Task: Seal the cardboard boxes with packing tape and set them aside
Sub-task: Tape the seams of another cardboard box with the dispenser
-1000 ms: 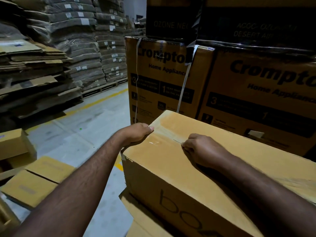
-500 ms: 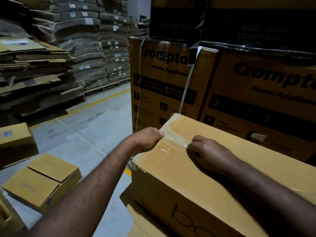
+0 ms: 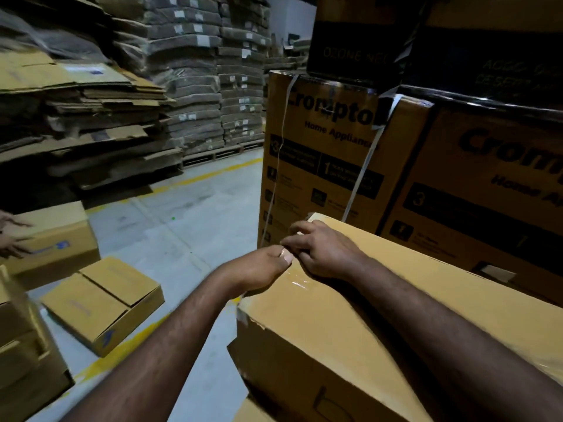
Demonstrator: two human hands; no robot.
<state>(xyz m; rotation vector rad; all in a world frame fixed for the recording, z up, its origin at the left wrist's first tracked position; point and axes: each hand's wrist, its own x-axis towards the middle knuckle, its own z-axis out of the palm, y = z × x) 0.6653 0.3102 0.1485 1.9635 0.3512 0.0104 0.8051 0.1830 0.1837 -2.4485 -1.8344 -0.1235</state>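
A long cardboard box (image 3: 426, 287) lies in front of me at the lower right, on top of another carton. A strip of clear packing tape (image 3: 297, 280) crosses its top near the left end. My left hand (image 3: 262, 266) is curled over that left end edge, thumb pressing on the tape. My right hand (image 3: 323, 251) rests on the box top right beside it. Its fingers are spread and reach over the far left corner, and the index finger touches my left thumb. No tape roll is visible.
Tall strapped Crompton cartons (image 3: 329, 153) stand close behind the box. Smaller cardboard boxes (image 3: 103, 303) lie on the floor at left, and another person's hands (image 3: 10, 239) hold one there. Stacks of flattened cardboard (image 3: 85, 117) line the left wall. A yellow line (image 3: 213, 175) marks the concrete floor.
My right hand slid left along the box top to the end edge, opened its fingers and met my left hand. The view swung left, and another person's hands came into view.
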